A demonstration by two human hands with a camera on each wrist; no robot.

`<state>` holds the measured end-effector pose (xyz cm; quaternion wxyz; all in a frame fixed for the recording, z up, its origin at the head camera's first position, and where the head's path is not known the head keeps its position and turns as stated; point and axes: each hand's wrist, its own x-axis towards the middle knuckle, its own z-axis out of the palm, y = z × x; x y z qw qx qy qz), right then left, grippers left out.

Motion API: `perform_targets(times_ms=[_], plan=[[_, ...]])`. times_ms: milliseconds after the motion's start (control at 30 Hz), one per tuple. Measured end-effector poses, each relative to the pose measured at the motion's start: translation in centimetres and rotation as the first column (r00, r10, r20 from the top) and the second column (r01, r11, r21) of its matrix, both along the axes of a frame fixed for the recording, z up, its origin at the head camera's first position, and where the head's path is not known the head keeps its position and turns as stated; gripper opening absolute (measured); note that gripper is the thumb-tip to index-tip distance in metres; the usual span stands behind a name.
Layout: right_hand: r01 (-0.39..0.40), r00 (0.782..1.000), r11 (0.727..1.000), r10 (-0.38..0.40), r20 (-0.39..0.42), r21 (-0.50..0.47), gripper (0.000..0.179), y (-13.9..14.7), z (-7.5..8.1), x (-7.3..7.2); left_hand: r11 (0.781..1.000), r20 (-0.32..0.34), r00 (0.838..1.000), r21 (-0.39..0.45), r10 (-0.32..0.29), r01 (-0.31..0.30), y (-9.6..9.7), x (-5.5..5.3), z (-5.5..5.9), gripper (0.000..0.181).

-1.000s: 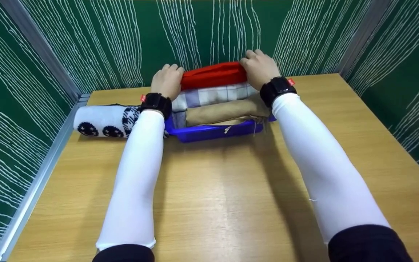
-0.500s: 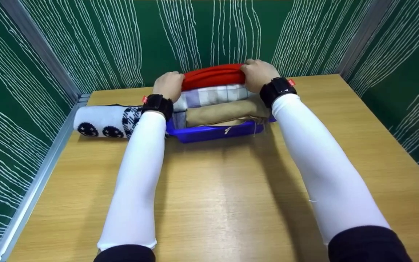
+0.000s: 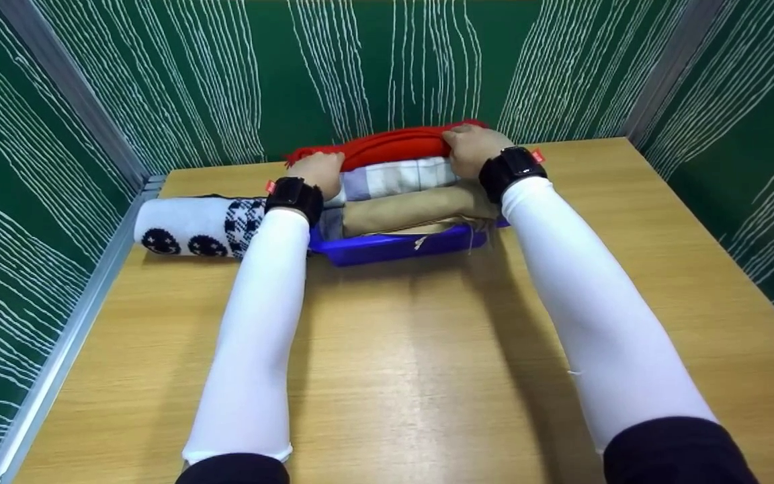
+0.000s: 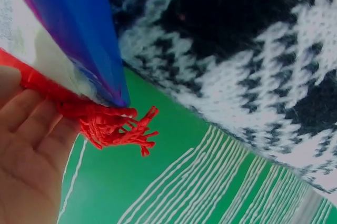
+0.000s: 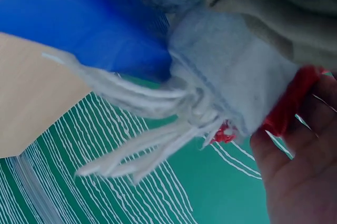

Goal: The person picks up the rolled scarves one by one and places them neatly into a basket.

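A folded red scarf [image 3: 394,144] lies along the back of a blue plastic basket [image 3: 404,247]. My left hand [image 3: 320,171] grips it towards its left end, and the red fringe [image 4: 118,124] pokes out past the fingers in the left wrist view. My right hand [image 3: 476,149] holds the scarf's other side, its fingertips against the red cloth in the right wrist view. In front of the red scarf lie a white and grey plaid scarf [image 3: 400,176] and a tan folded cloth [image 3: 414,208]. White fringe [image 5: 142,150] hangs from a pale cloth at the basket's right end.
A rolled black and white knitted scarf [image 3: 192,225] lies left of the basket on the wooden table [image 3: 400,363]. Green panels with white wavy lines [image 3: 387,67] enclose the back and both sides. A grey metal edge [image 3: 71,323] runs along the table's left.
Both hands have come down and slightly nearer with the red scarf, the left one most. The scarf's two ends now show beyond the hands. The basket has hardly moved.
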<state>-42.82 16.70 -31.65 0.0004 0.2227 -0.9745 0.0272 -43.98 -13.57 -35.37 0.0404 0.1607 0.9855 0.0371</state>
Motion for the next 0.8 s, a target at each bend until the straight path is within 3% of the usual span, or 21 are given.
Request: perform_targets(times_ms=[33, 167, 233, 267, 433, 800], plan=[[-0.003, 1.000, 1.000, 0.003, 0.010, 0.007, 0.057, 0.0, -0.1, 0.0, 1.000, 0.020, 1.000, -0.004, -0.007, 0.007, 0.0, 0.2, 0.4, 0.049], [-0.018, 0.999, 0.999, 0.016, 0.044, 0.028, 0.059, 0.0, -0.2, -0.1, 0.999, 0.031, 0.999, -0.030, -0.027, 0.028, -0.6, -2.6, -1.9, 0.050], [-0.020, 0.998, 0.999, 0.018, 0.052, 0.029, 0.059, 0.1, -0.2, -0.1, 0.999, 0.025, 0.999, -0.021, -0.043, 0.044, -0.5, -2.2, -1.6, 0.049], [-0.019, 0.998, 0.999, 0.017, 0.055, 0.030, 0.060, 0.1, -0.2, -0.1, 0.999, 0.017, 0.999, -0.018, -0.041, 0.041, -0.6, -2.5, -2.1, 0.050], [-0.008, 1.000, 1.000, 0.007, 0.023, 0.013, 0.057, 0.0, -0.1, -0.5, 1.000, 0.019, 1.000, 0.019, -0.024, 0.024, -0.4, 0.2, 0.5, 0.056], [-0.015, 0.999, 1.000, 0.015, -0.041, -0.010, 0.055, 0.0, 0.5, -0.5, 1.000, -0.023, 1.000, 0.019, -0.017, 0.017, -0.9, 0.7, 1.4, 0.064]])
